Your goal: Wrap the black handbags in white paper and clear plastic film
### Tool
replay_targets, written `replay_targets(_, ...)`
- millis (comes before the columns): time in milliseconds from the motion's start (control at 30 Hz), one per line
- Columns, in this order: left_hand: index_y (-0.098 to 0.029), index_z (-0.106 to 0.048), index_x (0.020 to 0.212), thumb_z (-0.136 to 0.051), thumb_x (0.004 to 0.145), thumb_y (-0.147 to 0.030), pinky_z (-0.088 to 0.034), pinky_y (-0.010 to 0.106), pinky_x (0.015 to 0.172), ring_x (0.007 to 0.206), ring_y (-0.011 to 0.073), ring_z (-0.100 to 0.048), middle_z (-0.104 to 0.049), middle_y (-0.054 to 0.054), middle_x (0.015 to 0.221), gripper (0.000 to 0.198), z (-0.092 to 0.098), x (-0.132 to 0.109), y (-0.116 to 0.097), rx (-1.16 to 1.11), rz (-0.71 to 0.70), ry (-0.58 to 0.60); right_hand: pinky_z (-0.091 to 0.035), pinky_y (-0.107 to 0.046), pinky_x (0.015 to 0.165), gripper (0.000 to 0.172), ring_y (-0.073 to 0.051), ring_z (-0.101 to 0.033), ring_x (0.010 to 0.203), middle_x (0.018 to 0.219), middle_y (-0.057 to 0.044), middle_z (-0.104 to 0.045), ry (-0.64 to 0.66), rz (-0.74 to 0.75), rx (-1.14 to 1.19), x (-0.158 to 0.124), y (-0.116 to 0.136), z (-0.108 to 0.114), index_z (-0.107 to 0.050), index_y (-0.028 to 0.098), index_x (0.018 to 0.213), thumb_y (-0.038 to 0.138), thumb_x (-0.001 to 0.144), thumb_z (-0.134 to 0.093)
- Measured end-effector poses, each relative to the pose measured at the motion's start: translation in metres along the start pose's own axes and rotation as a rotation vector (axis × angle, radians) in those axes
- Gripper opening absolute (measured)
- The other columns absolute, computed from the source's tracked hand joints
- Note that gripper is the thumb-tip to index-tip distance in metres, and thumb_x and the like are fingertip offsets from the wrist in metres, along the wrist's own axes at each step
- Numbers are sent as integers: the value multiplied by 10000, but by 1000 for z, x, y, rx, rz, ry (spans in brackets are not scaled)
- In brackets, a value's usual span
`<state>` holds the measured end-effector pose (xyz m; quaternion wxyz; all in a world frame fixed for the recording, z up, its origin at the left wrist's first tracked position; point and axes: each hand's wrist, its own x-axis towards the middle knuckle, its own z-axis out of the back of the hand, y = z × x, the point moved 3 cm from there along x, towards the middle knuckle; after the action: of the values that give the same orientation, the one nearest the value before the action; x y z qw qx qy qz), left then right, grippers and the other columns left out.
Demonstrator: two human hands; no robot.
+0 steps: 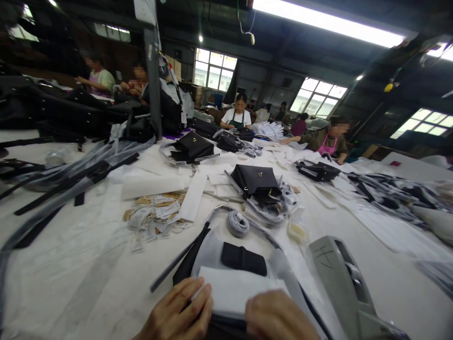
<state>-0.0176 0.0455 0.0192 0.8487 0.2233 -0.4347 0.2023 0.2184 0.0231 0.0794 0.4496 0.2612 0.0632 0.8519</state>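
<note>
Both my hands are at the bottom edge of the view on a white sheet (233, 290) that lies over a black bag (243, 258). My left hand (177, 311) rests with fingers curled on the sheet's left corner. My right hand (278, 317) presses on its right side, fingers bent under and hidden. A dark strap (177, 264) runs out from the bag to the left. A grey tape dispenser (348, 283) stands just right of my right hand.
A roll of grey cord (238, 223) and a second black handbag (256, 182) lie further up the white table (88, 264). Paper tags (155, 215), white strips and wrapped black straps (67, 182) cover the left. Several people work at the far side.
</note>
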Motion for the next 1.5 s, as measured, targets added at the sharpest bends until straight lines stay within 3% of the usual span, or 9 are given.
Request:
replay_targets(67,-192,-696,993,-452,993,-135,-473,358,1083,1146,194,-650,-720,51,1115,250,-6,-5,-5,33,14,-39,-565,-352,766,192,-219,-689,894,961,-39,-733,10,-107,-10,32,-30,8,-724,322,1016,290,976,-539)
replay_targets(200,-210,-687,955,-516,968,-123,-484,346,1077,1117,182,-665,-721,20,1105,192,-13,-8,-9,63,35,-90,-507,-279,721,149,-197,-693,798,838,-27,-737,403,-460,-193,88,-94,-11,-742,226,865,225,902,-597)
replay_targets(333,-202,-691,917,-535,940,-71,-477,372,1090,1078,182,-680,-731,0,1040,206,-8,-3,-7,66,31,-117,-473,-324,769,321,-282,-660,936,1022,-129,-708,496,-434,-293,105,-130,-28,-719,134,973,134,661,-792)
replay_targets(433,-203,-696,932,-581,921,-75,-489,372,1082,1058,177,-687,-735,0,1023,173,-5,2,-5,66,23,-10,-446,-283,757,372,-235,-641,914,1027,-88,-692,549,-349,-282,98,-138,-28,-698,152,1007,107,649,-788)
replay_targets(600,-214,-677,896,-613,912,-101,-476,379,1095,1030,162,-697,-725,-5,1003,130,-12,-4,-6,82,49,-123,-416,-265,750,101,-201,-630,890,925,-35,-701,610,-237,-269,95,-129,-22,-703,195,808,108,759,-692)
replay_targets(867,-221,-689,928,-577,922,-129,-502,440,1064,1085,201,-672,-720,7,1050,144,-25,-8,-12,83,43,-134,-373,-266,668,150,-190,-653,800,866,-37,-708,592,-179,-329,142,-97,-46,-624,208,1049,234,912,-567)
replay_targets(1100,-179,-698,940,-486,960,-129,-471,471,1084,1077,217,-675,-723,52,1053,219,-25,9,-14,55,80,-171,-422,-292,669,160,-249,-687,859,898,-101,-732,572,-184,-421,187,-74,-60,-718,196,897,175,804,-589)
replay_targets(1267,-142,-689,991,-449,976,-100,-406,495,1132,1042,201,-687,-723,77,1029,245,-27,24,-15,57,101,-112,-435,-280,651,222,-246,-699,853,896,-90,-751,538,-172,-405,192,-59,-40,-745,207,900,136,756,-591)
replay_targets(1500,-109,-661,1151,-351,1002,-89,-535,329,995,1082,195,-673,-713,119,1099,344,-16,33,-12,-3,99,68,-434,-241,706,151,-183,-698,846,871,-25,-763,496,-150,-297,162,-29,-13,-766,246,898,200,866,-626)
